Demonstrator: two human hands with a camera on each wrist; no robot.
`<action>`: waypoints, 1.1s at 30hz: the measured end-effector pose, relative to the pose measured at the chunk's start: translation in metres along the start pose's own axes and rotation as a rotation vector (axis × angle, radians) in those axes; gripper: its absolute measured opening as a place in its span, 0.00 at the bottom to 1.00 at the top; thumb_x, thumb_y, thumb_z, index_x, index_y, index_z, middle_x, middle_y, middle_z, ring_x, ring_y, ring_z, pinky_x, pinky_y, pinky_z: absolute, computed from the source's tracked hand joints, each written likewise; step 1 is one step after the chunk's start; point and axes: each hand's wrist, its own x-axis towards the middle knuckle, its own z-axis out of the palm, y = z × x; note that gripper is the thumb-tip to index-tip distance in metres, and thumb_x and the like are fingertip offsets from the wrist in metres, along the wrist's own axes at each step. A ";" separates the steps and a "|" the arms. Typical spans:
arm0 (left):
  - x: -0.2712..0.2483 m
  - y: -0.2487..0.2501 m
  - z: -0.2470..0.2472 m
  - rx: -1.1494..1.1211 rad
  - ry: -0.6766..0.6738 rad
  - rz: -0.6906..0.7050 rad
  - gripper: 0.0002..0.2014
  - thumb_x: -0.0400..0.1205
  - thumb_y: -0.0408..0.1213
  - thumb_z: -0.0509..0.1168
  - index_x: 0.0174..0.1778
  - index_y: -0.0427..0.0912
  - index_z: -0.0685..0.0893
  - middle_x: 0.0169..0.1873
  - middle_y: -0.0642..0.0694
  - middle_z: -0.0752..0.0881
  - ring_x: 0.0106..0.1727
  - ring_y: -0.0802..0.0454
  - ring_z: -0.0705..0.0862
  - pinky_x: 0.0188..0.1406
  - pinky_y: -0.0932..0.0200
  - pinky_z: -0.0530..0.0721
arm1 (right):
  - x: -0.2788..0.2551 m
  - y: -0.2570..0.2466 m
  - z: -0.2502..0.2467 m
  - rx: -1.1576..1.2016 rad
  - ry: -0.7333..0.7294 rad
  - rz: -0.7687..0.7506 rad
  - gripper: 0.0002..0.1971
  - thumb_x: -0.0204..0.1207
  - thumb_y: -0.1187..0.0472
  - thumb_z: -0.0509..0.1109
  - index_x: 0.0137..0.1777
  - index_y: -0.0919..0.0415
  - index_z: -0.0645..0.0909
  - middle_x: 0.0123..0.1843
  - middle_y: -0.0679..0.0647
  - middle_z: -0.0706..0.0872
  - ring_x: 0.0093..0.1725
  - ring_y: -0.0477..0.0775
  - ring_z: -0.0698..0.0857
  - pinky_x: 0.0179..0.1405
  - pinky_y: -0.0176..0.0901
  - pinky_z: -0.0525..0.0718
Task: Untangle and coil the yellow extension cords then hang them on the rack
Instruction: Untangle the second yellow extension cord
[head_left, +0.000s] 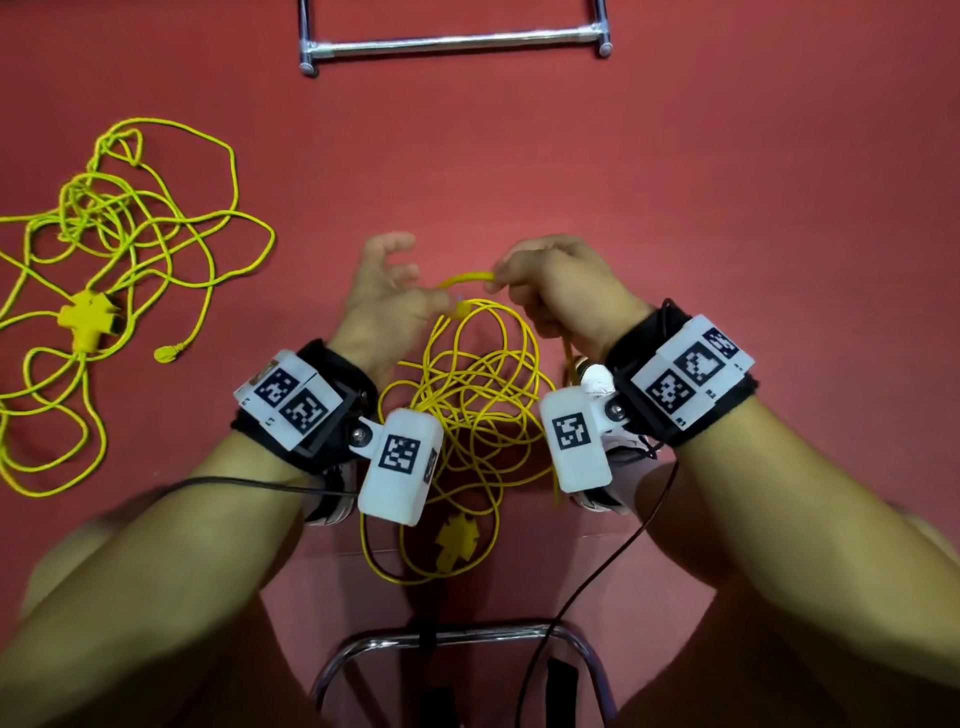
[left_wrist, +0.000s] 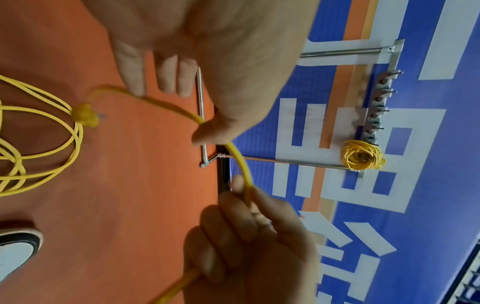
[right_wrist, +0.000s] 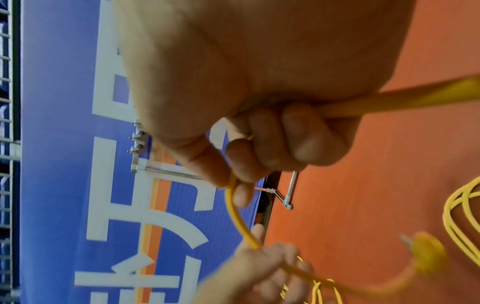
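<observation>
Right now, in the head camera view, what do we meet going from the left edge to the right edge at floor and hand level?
Tangled yellow extension cord with its yellow socket block → left hand → yellow plug → right hand.

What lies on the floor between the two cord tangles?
Bare red floor in the head view: the loose tangle sits apart from the cord pile below the left hand.
</observation>
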 end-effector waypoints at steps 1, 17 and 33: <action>0.002 0.000 -0.002 0.038 -0.026 -0.003 0.33 0.68 0.26 0.76 0.65 0.53 0.72 0.61 0.44 0.76 0.43 0.59 0.79 0.35 0.66 0.81 | -0.002 -0.003 -0.003 0.053 -0.047 -0.012 0.05 0.76 0.69 0.65 0.41 0.67 0.81 0.18 0.47 0.63 0.17 0.46 0.56 0.20 0.30 0.53; -0.020 0.027 -0.023 -0.540 -0.441 -0.387 0.34 0.79 0.73 0.49 0.20 0.48 0.62 0.14 0.52 0.58 0.16 0.54 0.58 0.22 0.64 0.74 | 0.012 0.022 -0.005 -0.084 0.223 -0.098 0.09 0.76 0.71 0.72 0.39 0.58 0.80 0.25 0.52 0.78 0.21 0.48 0.76 0.25 0.40 0.73; -0.128 0.034 -0.059 -0.949 -0.403 -0.149 0.34 0.82 0.67 0.49 0.16 0.47 0.62 0.11 0.53 0.57 0.12 0.56 0.59 0.20 0.67 0.60 | -0.115 -0.005 0.058 0.517 -0.074 -0.099 0.30 0.84 0.37 0.48 0.46 0.60 0.82 0.44 0.57 0.85 0.31 0.52 0.80 0.27 0.43 0.66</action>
